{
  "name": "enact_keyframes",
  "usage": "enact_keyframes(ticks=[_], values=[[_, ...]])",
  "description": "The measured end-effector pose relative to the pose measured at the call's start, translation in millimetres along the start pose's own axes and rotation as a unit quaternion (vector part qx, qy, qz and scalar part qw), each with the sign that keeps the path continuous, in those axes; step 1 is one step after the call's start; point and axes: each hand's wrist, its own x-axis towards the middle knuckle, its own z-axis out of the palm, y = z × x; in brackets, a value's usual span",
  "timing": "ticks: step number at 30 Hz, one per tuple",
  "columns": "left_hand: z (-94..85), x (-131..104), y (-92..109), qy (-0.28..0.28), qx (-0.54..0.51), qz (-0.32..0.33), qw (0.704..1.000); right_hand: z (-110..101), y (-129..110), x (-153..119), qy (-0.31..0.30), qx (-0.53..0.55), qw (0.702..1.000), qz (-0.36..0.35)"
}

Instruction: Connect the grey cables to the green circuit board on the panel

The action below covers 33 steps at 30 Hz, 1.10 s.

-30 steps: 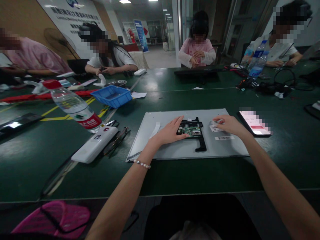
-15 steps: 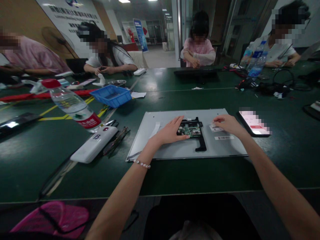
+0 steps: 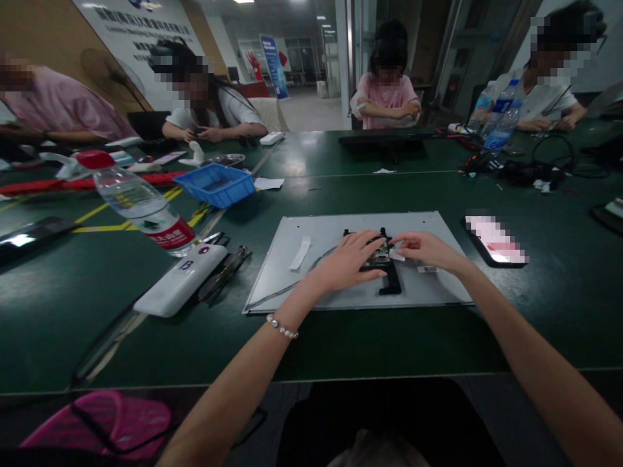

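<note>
A grey flat panel [image 3: 331, 227] lies on the green table in front of me. On it sits a black frame [image 3: 390, 280] with a green circuit board [image 3: 378, 258], partly covered by my hands. My left hand [image 3: 345, 261] rests over the board with its fingers spread. Beside the board's right edge, my right hand [image 3: 422, 250] is pinched on a small white piece [image 3: 396, 255]. A white strip [image 3: 300, 253] and a grey cable [image 3: 280, 293] lie on the panel's left part, and a barcode label [image 3: 428, 269] is under my right hand.
A phone [image 3: 495, 241] lies right of the panel. To the left are a water bottle [image 3: 141, 204], a white power bank [image 3: 180, 280], glasses [image 3: 224, 275] and a blue tray [image 3: 217, 186]. Several people sit across the table behind a dark screen [image 3: 384, 144].
My left hand has moved right, further over the board, uncovering the white strip and cable. My right hand has moved left from the labels to the board's edge, with the white piece.
</note>
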Motion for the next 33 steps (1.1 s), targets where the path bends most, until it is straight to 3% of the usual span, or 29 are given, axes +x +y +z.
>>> enact_keyframes(ticks=[4,14,33], values=[[4.5,2.9,10.7,0.000,0.024,0.014,1.000,5.1,-0.4,0.4,0.008,0.009,1.000,-0.014],[7.8,4.9,16.2,0.001,0.031,0.011,0.999,10.4,-0.1,0.7,0.034,-0.012,0.999,-0.013],[5.0,6.3,15.0,-0.014,0.012,0.013,1.000,6.7,-1.5,1.0,0.063,-0.024,0.997,-0.029]])
